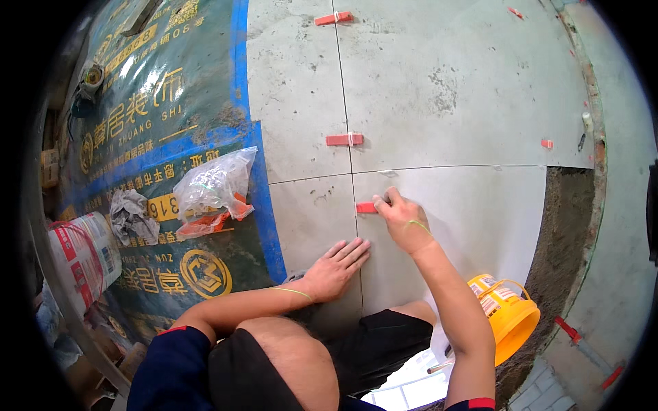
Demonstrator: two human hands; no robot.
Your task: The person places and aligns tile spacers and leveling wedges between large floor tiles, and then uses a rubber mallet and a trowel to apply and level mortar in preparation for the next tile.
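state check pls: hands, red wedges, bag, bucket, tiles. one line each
left hand: flat, palm down on the tile beside the joint
right hand: fingers pinched on a red wedge
red wedge: in the tile joint, held
upper red wedges: seated across the joint, untouched
clear plastic bag: crumpled, lying on the printed floor sheet
yellow bucket: tipped over, open
grey floor tiles: laid flat, dusty

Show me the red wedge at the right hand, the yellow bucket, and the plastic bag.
Red wedge [365, 207], head view, its exposed left end.
Yellow bucket [515, 322], head view, its outer wall.
Plastic bag [214, 183], head view, its clear middle.
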